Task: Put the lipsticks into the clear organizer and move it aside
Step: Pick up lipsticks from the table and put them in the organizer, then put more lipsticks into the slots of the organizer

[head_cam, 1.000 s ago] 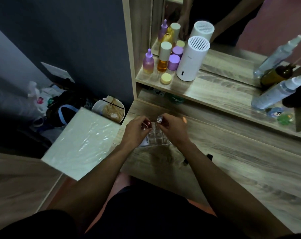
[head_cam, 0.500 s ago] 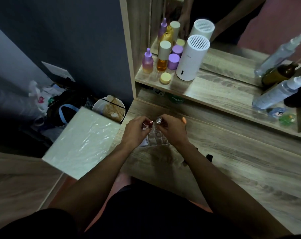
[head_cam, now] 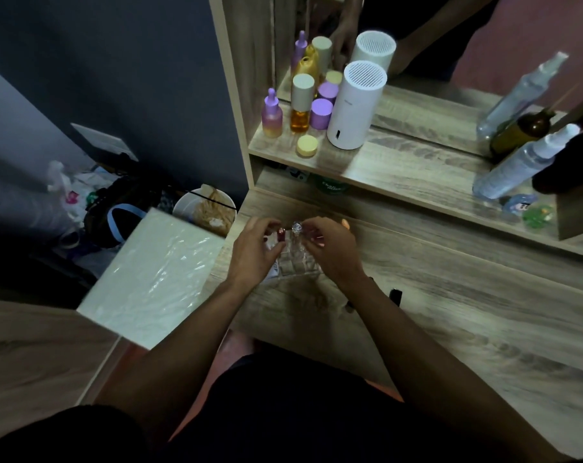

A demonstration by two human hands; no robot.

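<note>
A clear organizer [head_cam: 298, 262] with small square cells sits near the left end of the wooden desk [head_cam: 450, 295]. My left hand [head_cam: 251, 253] pinches a red lipstick [head_cam: 280, 234], held upright over the organizer's back-left cells. Right beside it, my right hand [head_cam: 333, 253] holds a clear, silver-topped lipstick [head_cam: 296, 228], also upright at the organizer's back row. Whether either tube sits fully in a cell is hidden by my fingers. A dark lipstick [head_cam: 396, 295] lies on the desk right of my right forearm.
A shelf above the desk carries purple and amber bottles [head_cam: 300, 108], a white cylinder [head_cam: 356, 105] and spray bottles [head_cam: 524, 162] before a mirror. A white wrapped panel [head_cam: 153, 275] leans at the desk's left edge, with a bowl [head_cam: 206, 208] and bags on the floor.
My left hand has brought the red lipstick closer to the clear one and stood it more upright. My right hand has barely moved.
</note>
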